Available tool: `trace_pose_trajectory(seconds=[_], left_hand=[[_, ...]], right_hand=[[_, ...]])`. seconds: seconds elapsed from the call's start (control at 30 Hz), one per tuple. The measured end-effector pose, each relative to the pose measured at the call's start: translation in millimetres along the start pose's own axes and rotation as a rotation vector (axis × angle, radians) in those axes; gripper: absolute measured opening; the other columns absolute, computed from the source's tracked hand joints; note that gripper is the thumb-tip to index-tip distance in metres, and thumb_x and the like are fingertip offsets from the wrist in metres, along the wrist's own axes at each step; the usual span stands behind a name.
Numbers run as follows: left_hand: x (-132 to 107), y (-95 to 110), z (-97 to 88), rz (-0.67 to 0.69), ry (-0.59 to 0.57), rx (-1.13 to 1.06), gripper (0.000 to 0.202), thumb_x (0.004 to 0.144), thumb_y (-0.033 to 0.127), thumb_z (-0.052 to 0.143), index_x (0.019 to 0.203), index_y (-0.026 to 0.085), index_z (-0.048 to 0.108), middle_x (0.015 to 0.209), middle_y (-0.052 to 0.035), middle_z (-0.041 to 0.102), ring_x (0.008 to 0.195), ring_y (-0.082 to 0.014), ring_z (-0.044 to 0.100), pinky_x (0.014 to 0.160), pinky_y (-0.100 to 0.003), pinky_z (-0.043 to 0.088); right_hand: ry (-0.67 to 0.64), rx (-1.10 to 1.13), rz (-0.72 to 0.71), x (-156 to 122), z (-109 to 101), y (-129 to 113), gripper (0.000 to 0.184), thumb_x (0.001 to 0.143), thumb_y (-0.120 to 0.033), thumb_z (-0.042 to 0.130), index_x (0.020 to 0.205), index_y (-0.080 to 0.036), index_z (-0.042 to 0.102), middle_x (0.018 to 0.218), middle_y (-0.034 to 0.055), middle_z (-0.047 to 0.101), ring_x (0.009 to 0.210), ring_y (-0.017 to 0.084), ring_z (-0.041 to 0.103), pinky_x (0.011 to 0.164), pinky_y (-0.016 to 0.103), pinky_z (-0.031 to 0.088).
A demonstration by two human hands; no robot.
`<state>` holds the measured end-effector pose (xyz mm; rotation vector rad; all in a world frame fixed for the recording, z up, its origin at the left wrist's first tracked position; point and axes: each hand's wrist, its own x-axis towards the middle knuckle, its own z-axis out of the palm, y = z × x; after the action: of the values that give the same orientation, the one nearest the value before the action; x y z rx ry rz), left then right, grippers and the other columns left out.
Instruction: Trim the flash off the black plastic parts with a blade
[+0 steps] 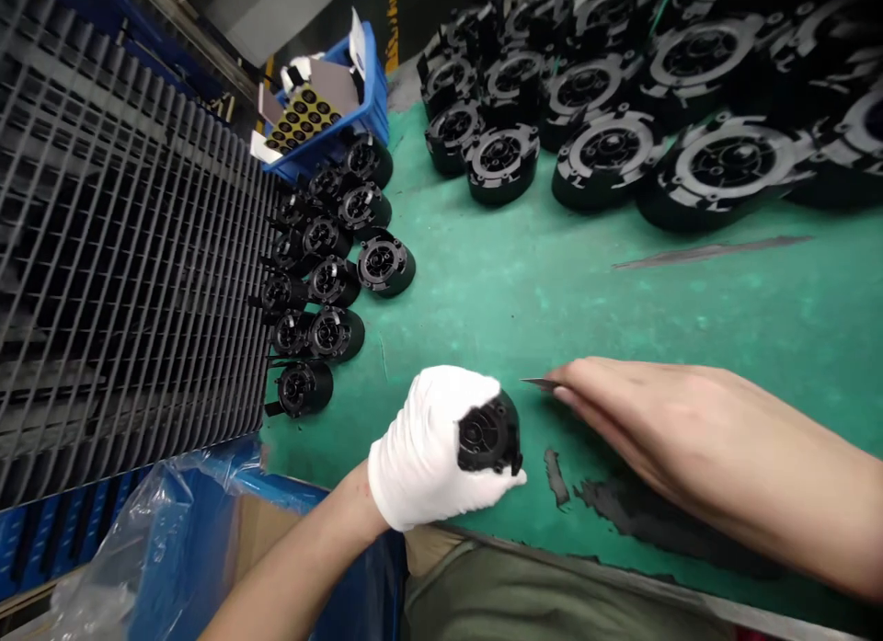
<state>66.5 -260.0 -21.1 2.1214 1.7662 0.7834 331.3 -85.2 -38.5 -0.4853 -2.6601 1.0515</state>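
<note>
The green-matted worktop (552, 319) is carrying large black round housings (607, 149) massed at its far side, smaller black cylindrical housings (331, 282) lined up along its left edge, a long grey sliver (710, 252), and dark flakes (556, 475).

From my remote station: left hand (431, 448) in a white cotton glove (404, 471), matt black moulded housing (488, 434) in it. Below the hand, green work mat (621, 328) mottled paler, with dark smears (655, 521) to its right. Ahead of the hand, black housings (724, 158) patterned with silver-grey rings. Ahead-left, blue crate (365, 98) with a yellow tray (303, 117) dotted black. Left, dark grey slatted rack (124, 255).
</note>
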Motion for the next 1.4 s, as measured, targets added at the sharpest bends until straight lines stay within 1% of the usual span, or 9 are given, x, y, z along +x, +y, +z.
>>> trace_pose_trajectory(seconds=[0.13, 0.23, 0.33, 0.47, 0.6, 0.77, 1.03, 1.2, 1.4], left_hand=[[1.1, -4.0, 31.1, 0.038, 0.159, -0.065, 0.044, 0.097, 0.048, 0.107, 0.129, 0.03, 0.082, 0.123, -0.0106, 0.093, 0.113, -0.0367, 0.095, 0.11, -0.06, 0.08], [-14.4, -0.8, 45.5, 0.051, 0.402, -0.01, 0.053, 0.104, 0.045, 0.1, 0.148, 0.028, 0.076, 0.13, -0.012, 0.092, 0.128, -0.0397, 0.096, 0.122, -0.069, 0.078], [-35.6, 1.7, 40.8, 0.079, 0.481, 0.055, 0.065, 0.108, 0.044, 0.1, 0.163, 0.027, 0.068, 0.132, -0.0118, 0.09, 0.127, -0.0369, 0.096, 0.118, -0.064, 0.081], [-44.4, -7.7, 27.0, 0.047, 0.323, 0.015, 0.08, 0.111, 0.05, 0.101, 0.177, 0.026, 0.063, 0.148, -0.0199, 0.088, 0.137, -0.0399, 0.091, 0.118, -0.059, 0.08], [-42.2, -20.9, 28.4, -0.184, 0.127, -0.185, 0.088, 0.113, 0.061, 0.097, 0.182, 0.023, 0.058, 0.155, -0.0203, 0.086, 0.143, -0.0407, 0.09, 0.128, -0.061, 0.077], [-38.6, -19.2, 31.5, -0.335, 0.078, -0.339, 0.081, 0.106, 0.069, 0.1, 0.163, 0.021, 0.069, 0.152, -0.0192, 0.084, 0.138, -0.0408, 0.09, 0.126, -0.06, 0.077], [-19.3, -8.4, 23.6, -0.244, 0.061, -0.257, 0.032, 0.111, 0.055, 0.09, 0.12, 0.026, 0.08, 0.116, -0.0107, 0.086, 0.105, -0.0352, 0.087, 0.1, -0.053, 0.077], [-19.6, -10.2, 23.6, -0.217, 0.062, -0.205, 0.036, 0.108, 0.048, 0.085, 0.134, 0.024, 0.078, 0.115, -0.0104, 0.085, 0.105, -0.0353, 0.086, 0.1, -0.052, 0.075], [-14.9, -9.1, 16.2, -0.146, -0.028, -0.246, 0.021, 0.107, 0.034, 0.072, 0.125, 0.025, 0.077, 0.103, -0.0078, 0.083, 0.088, -0.0316, 0.08, 0.088, -0.047, 0.068]], right_hand=[[0.078, 0.312, 0.236, -3.7, 1.3, -18.0, 0.042, 0.133, -0.064, 0.054, 0.132, -0.033, 0.082, 0.111, 0.0043, 0.094, 0.088, 0.027, 0.088, 0.074, 0.038, 0.068], [0.149, 0.378, 0.3, -13.1, 18.8, -34.4, 0.045, 0.129, -0.071, 0.063, 0.143, -0.033, 0.082, 0.121, 0.0076, 0.095, 0.096, 0.03, 0.091, 0.079, 0.04, 0.073], [0.239, 0.358, 0.193, -17.0, 29.9, -44.3, 0.034, 0.131, -0.06, 0.063, 0.131, -0.032, 0.083, 0.122, 0.0081, 0.093, 0.098, 0.027, 0.091, 0.085, 0.038, 0.073], [0.27, 0.269, 0.025, -16.9, 28.4, -44.6, 0.025, 0.132, -0.046, 0.062, 0.135, -0.034, 0.085, 0.117, 0.0052, 0.092, 0.096, 0.023, 0.091, 0.082, 0.035, 0.072], [0.243, 0.144, 0.029, -20.6, 21.3, -29.6, 0.031, 0.132, -0.052, 0.064, 0.154, -0.035, 0.078, 0.116, 0.004, 0.095, 0.088, 0.026, 0.092, 0.073, 0.036, 0.07], [0.225, -0.094, -0.102, -10.2, 13.5, -20.0, 0.029, 0.133, -0.051, 0.061, 0.142, -0.031, 0.081, 0.115, 0.006, 0.097, 0.088, 0.028, 0.092, 0.075, 0.039, 0.071], [0.178, -0.38, -0.299, 15.1, 2.5, -39.0, 0.024, 0.133, -0.027, 0.058, 0.141, -0.024, 0.081, 0.124, 0.0079, 0.092, 0.08, 0.02, 0.082, 0.062, 0.033, 0.054], [0.172, -0.467, -0.331, 18.0, -2.7, -42.5, 0.023, 0.132, -0.026, 0.058, 0.136, -0.023, 0.08, 0.118, 0.0067, 0.087, 0.07, 0.018, 0.069, 0.058, 0.036, 0.041], [0.147, -0.546, -0.417, 16.8, -8.1, -54.0, 0.035, 0.122, -0.004, 0.049, 0.135, -0.023, 0.075, 0.117, 0.0078, 0.086, 0.084, 0.021, 0.076, 0.064, 0.035, 0.047]])
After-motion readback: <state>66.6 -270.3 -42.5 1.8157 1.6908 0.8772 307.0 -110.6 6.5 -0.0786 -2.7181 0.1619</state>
